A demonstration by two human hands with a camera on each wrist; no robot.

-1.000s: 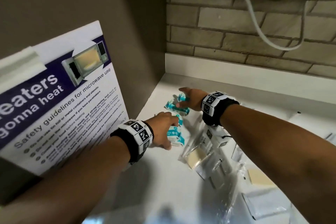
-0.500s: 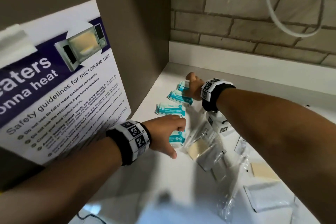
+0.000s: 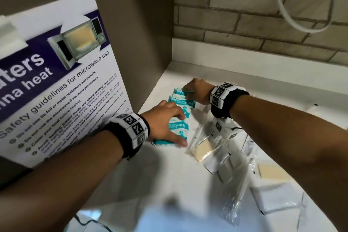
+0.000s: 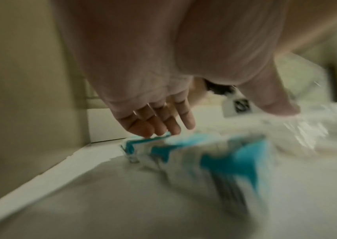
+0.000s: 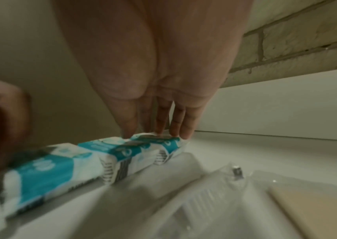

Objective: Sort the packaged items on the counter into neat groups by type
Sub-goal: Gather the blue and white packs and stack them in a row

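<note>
Change: the teal-and-white soft wipe packets [image 3: 179, 117], scattered apart half a second ago, now stand pressed together in one row beside the microwave-safety poster [image 3: 56, 84].
Left hand [image 3: 165, 124]: at the end of the row nearer the poster's foot, fingers curved over the packets and thumb under the last one, squeezing inward.
Right hand [image 3: 195, 90]: at the row's far end from the poster, nearly straight fingers [image 5: 163, 122] pressing down on the last packet; nothing is enclosed in it.
Counter [image 3: 169, 175]: white, carrying everything.
Other packages: clear plastic sachets with pale yellow pads [image 3: 203, 149] and flat white pouches [image 3: 273, 196] lie loose and overlapping on the side of the row away from the poster.
Meaning: the wipes group looks nearly finished; the clear and white items probably remain to be separated.
</note>
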